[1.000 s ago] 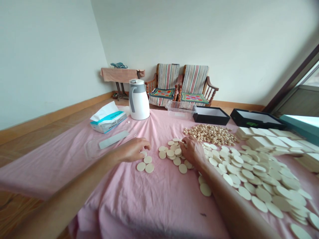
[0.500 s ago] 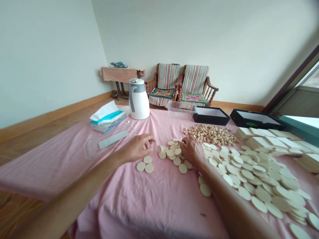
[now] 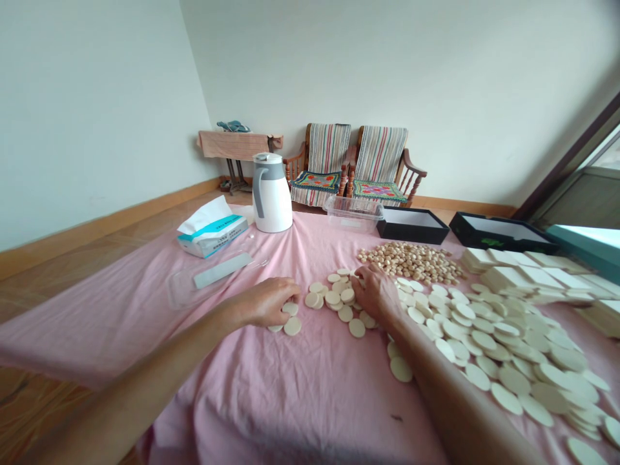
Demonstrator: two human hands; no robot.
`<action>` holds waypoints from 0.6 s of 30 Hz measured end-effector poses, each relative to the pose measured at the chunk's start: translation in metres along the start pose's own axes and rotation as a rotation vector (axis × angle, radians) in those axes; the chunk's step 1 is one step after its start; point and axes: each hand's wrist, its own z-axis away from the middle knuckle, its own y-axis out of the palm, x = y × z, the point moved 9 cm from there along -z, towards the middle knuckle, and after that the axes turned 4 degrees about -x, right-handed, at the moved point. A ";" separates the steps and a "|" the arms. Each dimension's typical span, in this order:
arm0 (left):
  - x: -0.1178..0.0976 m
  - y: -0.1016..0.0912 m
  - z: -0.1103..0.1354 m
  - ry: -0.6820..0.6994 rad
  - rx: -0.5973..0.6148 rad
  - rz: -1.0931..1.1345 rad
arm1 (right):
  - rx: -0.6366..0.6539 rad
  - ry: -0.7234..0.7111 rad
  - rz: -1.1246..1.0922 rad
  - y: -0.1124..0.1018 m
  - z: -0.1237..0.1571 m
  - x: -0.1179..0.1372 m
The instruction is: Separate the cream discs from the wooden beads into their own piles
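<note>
Thin, round, pale wooden discs lie in groups on the pink cloth. My left hand (image 3: 272,302) is closed, its fingers and thumb bent around the edge of a wooden disc (image 3: 290,309) in a small group left of the middle. Another disc (image 3: 292,326) lies just below it, and a further one is partly covered by the hand. My right hand (image 3: 378,296) rests at the right side of the middle cluster of discs (image 3: 346,295). Its fingers are curled in at the cluster's far edge, and what is under the fingertips is hidden.
A large disc heap (image 3: 508,361) spreads at right, beside stacked square pieces (image 3: 523,274). Behind are small wooden beads (image 3: 411,260), a clear tub (image 3: 353,214) and black boxes (image 3: 411,225). A white jug (image 3: 276,200), tissue box (image 3: 213,236) and clear plastic lid (image 3: 181,290) stand left.
My left hand has come down and slightly toward me, closing its fingers at the small group of discs. The right hand stays nearly in place at the cluster.
</note>
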 end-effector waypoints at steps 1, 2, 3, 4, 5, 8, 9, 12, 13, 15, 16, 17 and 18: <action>-0.001 -0.002 -0.002 -0.012 -0.044 0.009 | -0.002 -0.003 0.000 0.001 0.000 0.000; -0.001 -0.006 -0.003 -0.030 -0.100 0.033 | -0.003 -0.005 -0.003 0.001 0.000 -0.001; -0.001 -0.011 -0.004 -0.048 -0.158 0.074 | -0.001 -0.006 -0.007 0.002 0.000 -0.001; -0.002 -0.015 -0.005 -0.064 -0.206 0.127 | 0.002 -0.005 -0.013 0.003 0.000 -0.002; -0.003 -0.017 -0.005 -0.070 -0.232 0.178 | 0.007 -0.003 -0.018 0.004 0.000 -0.002; -0.013 -0.010 -0.005 -0.012 -0.120 0.205 | 0.012 -0.002 -0.013 0.005 0.000 -0.003; -0.016 -0.005 -0.004 0.010 -0.053 0.173 | 0.010 -0.003 -0.006 0.005 0.000 -0.002; -0.019 0.006 0.002 0.039 0.090 0.076 | 0.004 -0.011 0.002 0.003 0.000 -0.001; -0.019 0.007 0.003 0.039 0.112 0.057 | 0.003 -0.012 -0.001 0.003 0.000 0.000; -0.021 0.009 0.005 0.043 0.140 0.030 | 0.000 -0.011 -0.008 0.003 0.000 0.000; -0.023 0.010 0.005 0.047 0.152 0.019 | -0.001 -0.009 -0.011 0.002 0.000 0.000; -0.026 0.011 0.005 0.053 0.161 0.012 | -0.002 -0.007 -0.011 0.002 0.000 -0.001; -0.028 0.012 0.004 0.059 0.157 0.007 | 0.000 -0.006 -0.011 0.003 0.000 -0.001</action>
